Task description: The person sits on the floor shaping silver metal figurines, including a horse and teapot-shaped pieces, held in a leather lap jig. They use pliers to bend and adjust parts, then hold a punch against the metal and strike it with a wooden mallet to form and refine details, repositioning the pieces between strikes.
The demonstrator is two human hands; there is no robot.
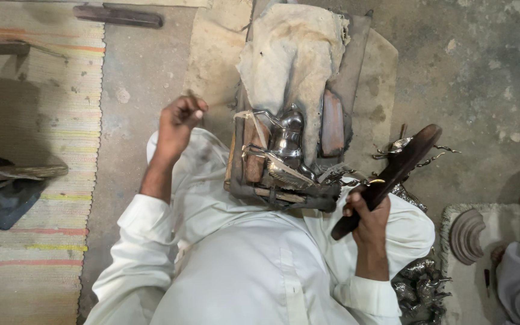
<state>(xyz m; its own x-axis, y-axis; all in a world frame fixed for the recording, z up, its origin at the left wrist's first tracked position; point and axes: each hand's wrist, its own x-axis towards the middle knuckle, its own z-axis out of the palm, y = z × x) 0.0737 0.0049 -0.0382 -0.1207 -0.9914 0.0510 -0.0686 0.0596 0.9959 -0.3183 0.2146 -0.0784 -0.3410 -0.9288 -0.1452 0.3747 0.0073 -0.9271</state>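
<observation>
Bare concrete floor is taking up most of the room here — grey, stained and dusty, with little pale chips lying around. A striped woven mat is running down one side, faded pink and yellow bands showing, and a dark wooden bar is lying on the concrete at the top. Light is looking dim and flat — no windows or walls showing.

The metal figure shone glossy; the mallet looked dark, smooth wood; the cloth was rough, matt.
</observation>
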